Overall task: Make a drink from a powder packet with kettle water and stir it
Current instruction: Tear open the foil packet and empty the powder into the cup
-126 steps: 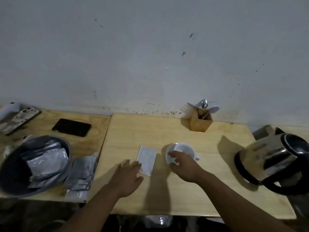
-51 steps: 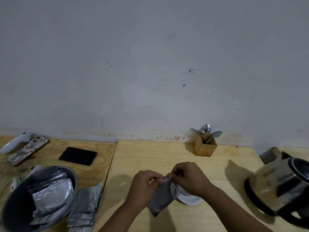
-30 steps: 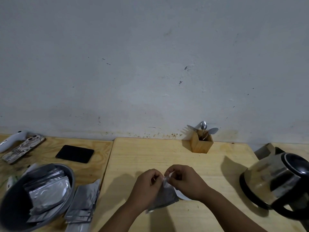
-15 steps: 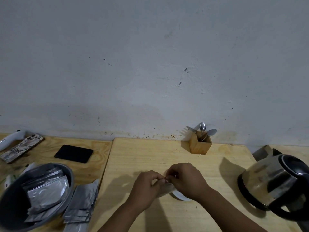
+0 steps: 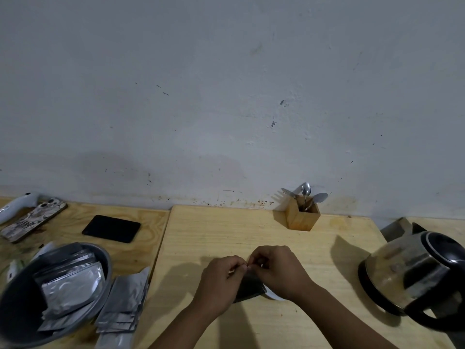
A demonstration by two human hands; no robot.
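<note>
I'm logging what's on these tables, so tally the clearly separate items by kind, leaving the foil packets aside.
Hands: 2, left hand and right hand, both pinching one packet
Cups: 1, mostly hidden
Kettles: 1
Utensil holders: 1
Bowls: 1
Phones: 2
Total: 8. Loose packets overlap, so no count.

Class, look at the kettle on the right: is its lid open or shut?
Open. The kettle shows a dark round mouth at the top, and its lid stands tilted back behind the rim. Whether there is water inside cannot be told.
</note>
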